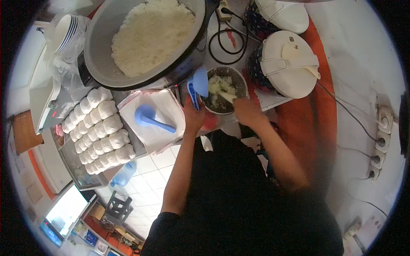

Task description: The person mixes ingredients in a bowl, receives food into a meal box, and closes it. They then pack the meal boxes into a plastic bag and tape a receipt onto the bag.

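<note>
Cannot see the far rim of the pot (96, 55), cut off by the upper edge, nor all of the rear container (284, 17). Cannot trace the spoon (228, 97) inside the right grip (250, 112), motion-blurred, nor its tip, buried in the bowl (241, 82). Cannot read the marks on the front lid (279, 77), too small, or the washed-out screen (68, 210).

white wall (361, 59) | white tiled floor (146, 167) | small dark stool (118, 208)

Scoop (144, 114) on paper (168, 106); bundles (102, 127) left, pot (240, 83) right, rice (153, 36) in vessel (100, 47) behind.
</note>
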{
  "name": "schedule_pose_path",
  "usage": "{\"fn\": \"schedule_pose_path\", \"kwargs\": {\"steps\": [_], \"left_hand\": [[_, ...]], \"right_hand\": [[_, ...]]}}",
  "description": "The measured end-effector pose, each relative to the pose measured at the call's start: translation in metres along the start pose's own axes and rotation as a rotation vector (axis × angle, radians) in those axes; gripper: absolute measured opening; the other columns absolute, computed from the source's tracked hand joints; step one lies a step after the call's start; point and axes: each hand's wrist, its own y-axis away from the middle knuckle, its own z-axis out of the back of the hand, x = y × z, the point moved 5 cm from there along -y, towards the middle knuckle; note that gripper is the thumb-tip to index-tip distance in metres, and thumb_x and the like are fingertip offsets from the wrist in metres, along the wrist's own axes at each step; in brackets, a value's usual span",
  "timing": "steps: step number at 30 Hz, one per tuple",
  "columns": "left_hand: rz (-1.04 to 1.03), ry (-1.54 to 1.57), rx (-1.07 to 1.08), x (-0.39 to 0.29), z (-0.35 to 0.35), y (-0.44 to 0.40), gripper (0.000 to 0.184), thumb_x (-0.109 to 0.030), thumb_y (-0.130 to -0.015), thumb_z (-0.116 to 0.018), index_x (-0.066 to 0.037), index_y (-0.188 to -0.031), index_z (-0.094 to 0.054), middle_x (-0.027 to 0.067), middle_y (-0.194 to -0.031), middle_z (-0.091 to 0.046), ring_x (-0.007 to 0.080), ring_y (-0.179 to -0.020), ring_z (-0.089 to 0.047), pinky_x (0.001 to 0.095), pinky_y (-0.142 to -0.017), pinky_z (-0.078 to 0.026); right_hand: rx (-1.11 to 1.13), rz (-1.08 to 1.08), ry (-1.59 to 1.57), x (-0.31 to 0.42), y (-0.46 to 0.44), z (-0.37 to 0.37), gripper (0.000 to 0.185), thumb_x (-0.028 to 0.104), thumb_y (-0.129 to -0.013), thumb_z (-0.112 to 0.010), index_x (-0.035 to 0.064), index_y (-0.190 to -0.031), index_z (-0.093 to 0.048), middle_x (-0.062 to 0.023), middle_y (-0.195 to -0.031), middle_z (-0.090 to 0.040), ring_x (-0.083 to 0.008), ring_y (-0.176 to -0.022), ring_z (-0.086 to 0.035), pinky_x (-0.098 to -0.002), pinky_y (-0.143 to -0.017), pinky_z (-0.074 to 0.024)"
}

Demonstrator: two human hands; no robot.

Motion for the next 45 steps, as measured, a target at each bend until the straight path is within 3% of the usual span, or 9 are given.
{"fn": "schedule_pose_path", "kwargs": {"steps": [5,8,10,26,28,32,34,37,45], "left_hand": [[-0.074,-0.041,0.021,-0.012,-0.003,0.006,0.022,-0.002,-0.084,-0.064,-0.002,-0.103,-0.052,0.0114,-0.081,-0.056,0.0274,-0.075,-0.057,0.0408,-0.070,-0.047],[-0.111,-0.029,-0.010,0.003,-0.004,0.001,0.023,-0.003,-0.085,-0.064,-0.002,-0.104,-0.052,0.0112,-0.082,-0.056,0.0274,-0.076,-0.058,0.0405,-0.071,-0.048],[-0.056,0.015,-0.004,0.004,-0.003,0.004,0.023,-0.003,-0.085,-0.064,-0.002,-0.104,-0.052,0.0109,-0.082,-0.055,0.0270,-0.076,-0.058,0.0404,-0.071,-0.048],[-0.020,-0.040,0.007,-0.010,0.001,0.016,0.028,0.001,-0.081,-0.063,-0.001,-0.108,-0.054,0.0130,-0.085,-0.058,0.0289,-0.079,-0.060,0.0390,-0.072,-0.048],[-0.083,-0.044,0.023,-0.005,-0.002,0.007,0.026,0.001,-0.081,-0.063,-0.001,-0.106,-0.054,0.0128,-0.085,-0.059,0.0298,-0.078,-0.060,0.0399,-0.071,-0.049],[-0.017,-0.061,0.134,-0.013,0.004,-0.001,0.024,-0.001,-0.082,-0.062,0.000,-0.104,-0.053,0.0130,-0.083,-0.057,0.0350,-0.078,-0.060,0.0432,-0.072,-0.049],[0.062,0.142,0.079,-0.008,0.000,0.000,0.021,0.001,-0.080,-0.061,0.000,-0.100,-0.053,0.0145,-0.085,-0.056,0.0372,-0.081,-0.059,0.0433,-0.073,-0.048],[-0.091,-0.043,0.053,-0.003,-0.001,0.006,0.019,0.004,-0.078,-0.060,0.001,-0.094,-0.052,0.0169,-0.090,-0.053,0.0367,-0.086,-0.057,0.0442,-0.076,-0.047],[-0.107,-0.149,0.055,-0.028,-0.003,0.002,0.019,0.003,-0.078,-0.061,0.001,-0.095,-0.053,0.0170,-0.091,-0.052,0.0359,-0.086,-0.056,0.0456,-0.077,-0.046]], "right_hand": [[0.194,-0.130,-0.224,-0.052,-0.048,-0.001,0.028,0.010,-0.090,-0.051,-0.0061,-0.103,-0.070,-0.0270,-0.097,-0.069,-0.0425,-0.089,-0.069,-0.0486,-0.078,-0.0560],[0.013,0.347,0.022,0.011,-0.059,-0.015,0.030,0.010,-0.091,-0.049,-0.0076,-0.105,-0.069,-0.0277,-0.095,-0.069,-0.0409,-0.091,-0.070,-0.0486,-0.079,-0.0560],[-0.049,0.041,0.045,0.052,-0.011,-0.011,0.031,0.012,-0.092,-0.049,-0.0057,-0.111,-0.068,-0.0269,-0.098,-0.070,-0.0406,-0.093,-0.070,-0.0490,-0.080,-0.0560],[0.085,-0.147,0.032,-0.055,-0.042,-0.004,0.030,0.012,-0.096,-0.047,-0.0040,-0.112,-0.067,-0.0271,-0.107,-0.069,-0.0417,-0.103,-0.068,-0.0491,-0.086,-0.0544],[0.193,0.246,-0.199,-0.095,-0.107,-0.057,0.030,0.011,-0.095,-0.047,-0.0069,-0.111,-0.066,-0.0269,-0.109,-0.069,-0.0409,-0.105,-0.068,-0.0500,-0.085,-0.0551],[0.261,0.211,0.020,0.030,-0.020,0.008,0.030,0.014,-0.096,-0.049,-0.0066,-0.110,-0.067,-0.0253,-0.110,-0.070,-0.0403,-0.104,-0.069,-0.0509,-0.083,-0.0559],[-0.119,0.195,0.123,0.042,0.002,-0.017,0.027,0.020,-0.092,-0.055,-0.0006,-0.099,-0.071,-0.0253,-0.098,-0.072,-0.0378,-0.089,-0.073,-0.0526,-0.073,-0.0580],[0.202,-0.014,-0.103,0.013,-0.025,-0.015,0.032,0.016,-0.096,-0.049,0.0030,-0.121,-0.065,-0.0266,-0.112,-0.069,-0.0400,-0.102,-0.070,-0.0537,-0.080,-0.0571],[0.076,0.034,-0.004,0.006,-0.005,-0.027,0.028,0.011,-0.092,-0.051,0.0021,-0.115,-0.065,-0.0235,-0.107,-0.068,-0.0385,-0.096,-0.070,-0.0528,-0.079,-0.0570]]}}
